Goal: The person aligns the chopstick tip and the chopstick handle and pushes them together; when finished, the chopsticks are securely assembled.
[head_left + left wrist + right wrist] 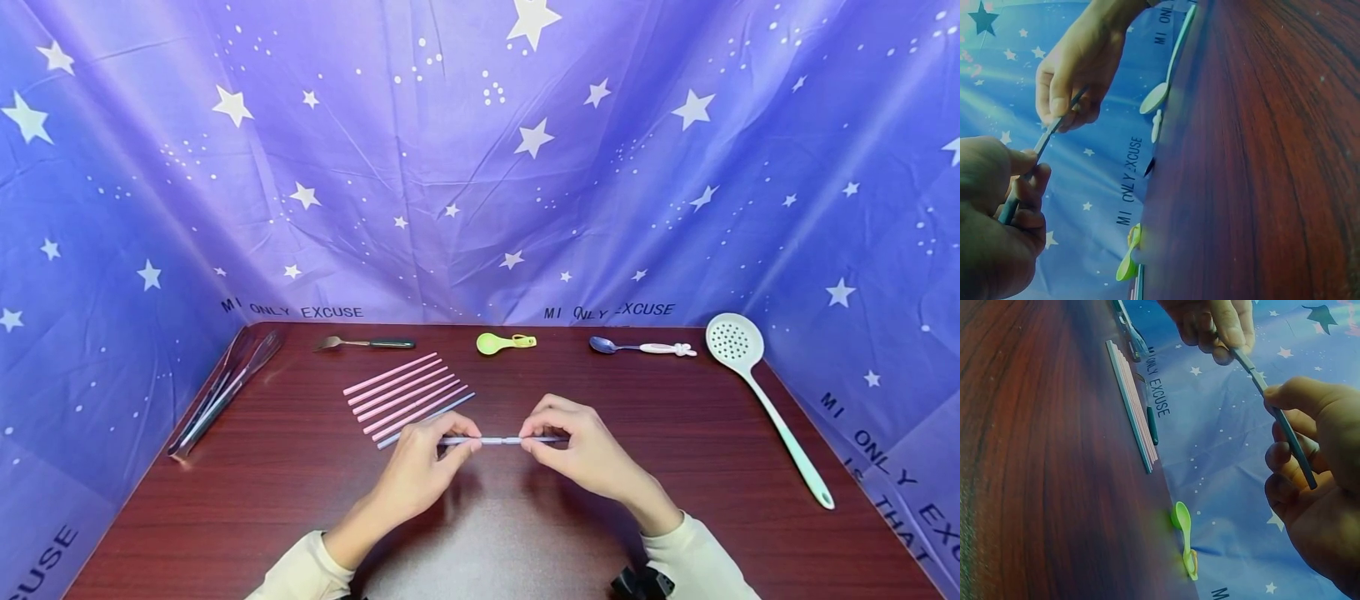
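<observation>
Raised above the table, a thin blue-grey straw (pixel 491 441) is held level between both hands, with a short jointed section showing midway. My left hand (pixel 422 467) pinches its left part between thumb and fingers. On the right part, my right hand (pixel 581 442) has a similar pinch, and the straw's end sticks out past the fingers (pixel 1286 453) in the right wrist view. Several pink straws (pixel 401 385) lie side by side just beyond the left hand. One blue straw (pixel 457 402) lies at the near side of that row, partly hidden by the left hand.
Along the back lie a dark-handled fork (pixel 390 342), green measuring spoons (pixel 491 343) and a spoon with a white handle (pixel 660 349). A whisk (pixel 225 396) is at the left edge, a white skimmer (pixel 750 375) at the right. Starry cloth (pixel 450 167) surrounds the table.
</observation>
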